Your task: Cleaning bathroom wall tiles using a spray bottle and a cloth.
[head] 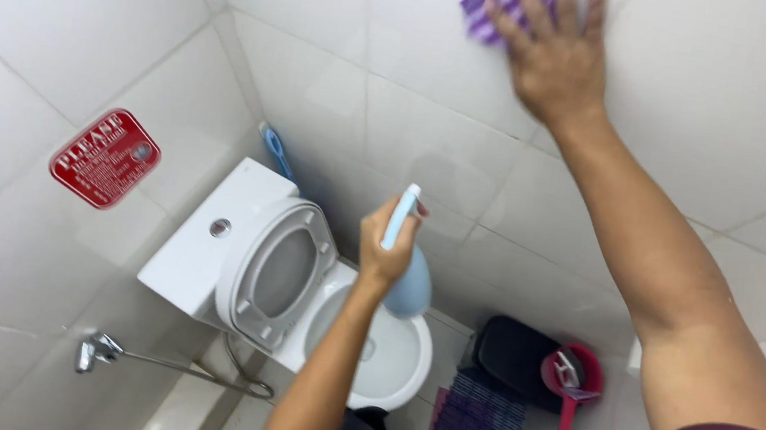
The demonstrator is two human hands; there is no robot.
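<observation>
Right hand point(554, 54) flat on purple checked cloth point(495, 4), glossy tile.

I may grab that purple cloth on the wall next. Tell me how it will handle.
The purple cloth looks thin and floppy: it bunches under the right hand pressed flat against the wall tile. It is probably light. It would likely drop or slide if the hand lifted.

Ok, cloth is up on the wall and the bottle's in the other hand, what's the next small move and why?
Probably sweep the purple cloth sideways across the white wall tile. The right hand presses it flat there with fingers spread, so a wipe is the natural stroke. The left hand holds the blue spray bottle upright above the toilet, away from the cloth, and can wait.
</observation>
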